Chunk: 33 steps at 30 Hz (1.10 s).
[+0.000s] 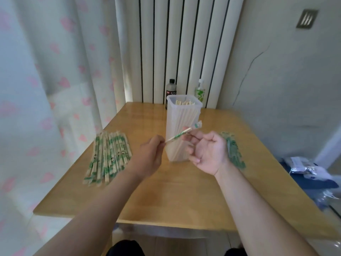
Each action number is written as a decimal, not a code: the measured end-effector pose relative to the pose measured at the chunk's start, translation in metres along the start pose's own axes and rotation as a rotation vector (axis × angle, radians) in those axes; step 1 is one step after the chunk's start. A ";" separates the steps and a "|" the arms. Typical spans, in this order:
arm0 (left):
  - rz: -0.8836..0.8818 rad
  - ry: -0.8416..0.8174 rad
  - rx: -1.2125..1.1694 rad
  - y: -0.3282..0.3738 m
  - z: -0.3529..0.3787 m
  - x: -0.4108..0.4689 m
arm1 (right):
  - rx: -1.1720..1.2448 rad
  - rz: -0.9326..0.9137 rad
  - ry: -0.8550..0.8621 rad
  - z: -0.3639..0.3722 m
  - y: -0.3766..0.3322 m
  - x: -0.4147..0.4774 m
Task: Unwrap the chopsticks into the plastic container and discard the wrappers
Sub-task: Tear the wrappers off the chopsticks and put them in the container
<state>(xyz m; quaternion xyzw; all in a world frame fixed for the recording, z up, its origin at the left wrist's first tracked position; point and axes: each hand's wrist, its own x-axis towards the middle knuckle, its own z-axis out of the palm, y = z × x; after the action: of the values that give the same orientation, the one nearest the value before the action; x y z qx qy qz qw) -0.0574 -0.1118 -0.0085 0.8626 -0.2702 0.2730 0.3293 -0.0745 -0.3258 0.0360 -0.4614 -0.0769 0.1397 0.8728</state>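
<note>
The left hand [151, 156] pinches the bare wooden end of a pair of chopsticks [170, 139], held in the air just in front of the plastic container [177, 115]. The right hand [208, 152] curls its fingertips round the green-printed wrapper [181, 134], which covers the far part of the pair. The fingers are blurred, so it may be that they grip the sticks through the film as well.

If so, pulling would only stretch or tear the wrapper and leave a scrap on the wood. A sharp tug could also free the sticks suddenly and swing either hand into the container. It is tall, narrow and already well filled, and stands near the middle of the table [166, 191], so I judge it would tip easily. The container's mouth is crowded, so sticks dropped in at a slant could catch on the others and fall out.

A pile of wrapped chopsticks [108, 156] lies near the table's left edge, well apart from the container. A heap of empty wrappers [234, 152] lies toward the right edge, just beyond the right hand. They are light, and I think a passing sleeve or hand could sweep them off. At the back edge, behind the container, stand a dark bottle [171, 88] and a clear bottle with green print [200, 92]. Nothing lies between the hands and the container's mouth.
</note>
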 end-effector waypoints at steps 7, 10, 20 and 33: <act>-0.135 -0.006 -0.234 0.031 0.012 0.025 | -0.254 -0.172 0.227 0.003 -0.009 0.008; -0.157 -0.002 -0.289 0.043 0.017 0.034 | -0.268 -0.163 0.242 0.005 -0.001 0.007; -0.210 -0.075 -0.282 0.048 0.024 0.038 | -0.202 -0.270 0.418 -0.015 -0.028 0.000; -0.171 -0.088 -0.186 0.042 0.025 0.047 | -0.182 -0.224 0.478 -0.025 -0.027 0.003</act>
<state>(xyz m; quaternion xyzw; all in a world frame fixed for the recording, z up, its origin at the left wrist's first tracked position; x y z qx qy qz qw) -0.0440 -0.1701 0.0240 0.8594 -0.2337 0.1797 0.4177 -0.0602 -0.3589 0.0440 -0.5462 0.0683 -0.0780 0.8312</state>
